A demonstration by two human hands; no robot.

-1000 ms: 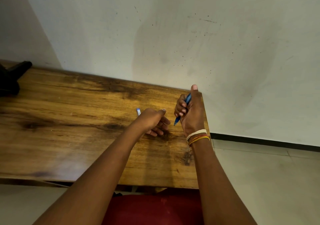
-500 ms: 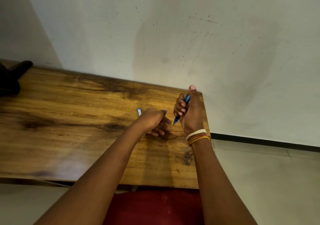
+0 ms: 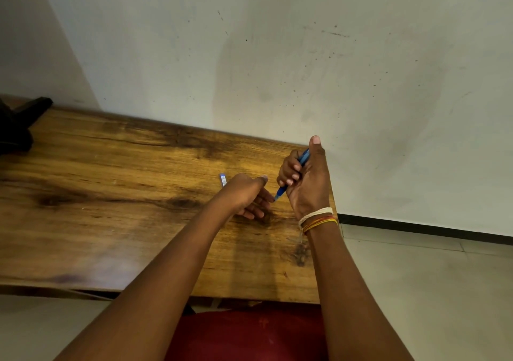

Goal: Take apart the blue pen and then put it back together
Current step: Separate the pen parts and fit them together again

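My right hand (image 3: 308,185) is closed in a fist around the blue pen (image 3: 281,191), thumb pointing up, at the table's far right corner. The pen slants, its tip pointing down and to the left; its upper end (image 3: 304,156) shows above the fingers. My left hand (image 3: 247,195) hovers just left of it, palm down, fingers loosely curled and thumb raised. One fingertip touches the pen's tip. I see nothing held in that hand. A small blue and white pen part (image 3: 223,180) lies on the wood just behind my left hand, partly hidden by it.
The wooden table (image 3: 111,208) stands against a pale wall (image 3: 277,69). A black object (image 3: 19,127) sits at its far left end. The table's right edge is right beside my right wrist, with tiled floor (image 3: 416,277) beyond. Red clothing (image 3: 249,333) shows below the near edge.
My left hand has slid a little to the right, and its fingertip now meets the pen's tip. My right hand and the small part on the table have stayed put.
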